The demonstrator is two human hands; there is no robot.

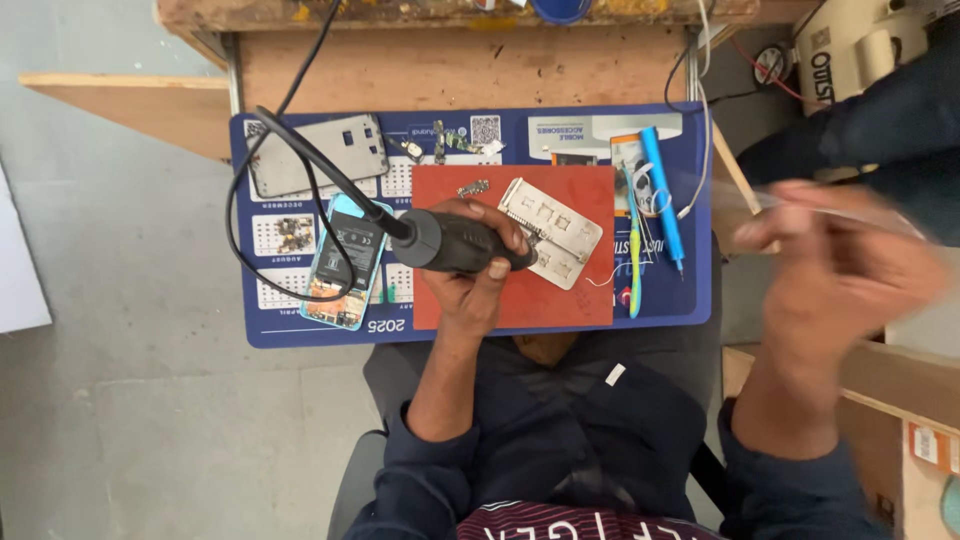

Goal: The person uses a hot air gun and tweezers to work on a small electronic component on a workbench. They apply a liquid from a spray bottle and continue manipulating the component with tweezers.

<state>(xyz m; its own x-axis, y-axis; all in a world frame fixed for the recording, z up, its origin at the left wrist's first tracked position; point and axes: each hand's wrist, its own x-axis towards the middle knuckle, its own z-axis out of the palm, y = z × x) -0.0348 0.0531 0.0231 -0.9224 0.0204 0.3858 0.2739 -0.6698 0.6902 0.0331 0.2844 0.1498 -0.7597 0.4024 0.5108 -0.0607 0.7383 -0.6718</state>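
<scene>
My left hand (478, 282) grips a dark hot-air tool handle (455, 246) with a black cable running off to the upper left. Its nozzle end lies over a silver metal plate (553, 222) on a red mat (560, 290). My right hand (838, 268) is raised off to the right of the table, blurred by motion, with a thin pale rod-like thing (800, 205) at its fingertips; what it is I cannot make out.
A blue work mat (470, 325) covers the small wooden table. On it lie an opened light-blue phone (346, 262), a grey phone back panel (318, 152), small parts, a blue screwdriver (662, 195) and a green-yellow tool (633, 250). Another person's dark sleeve (880, 125) is at the upper right.
</scene>
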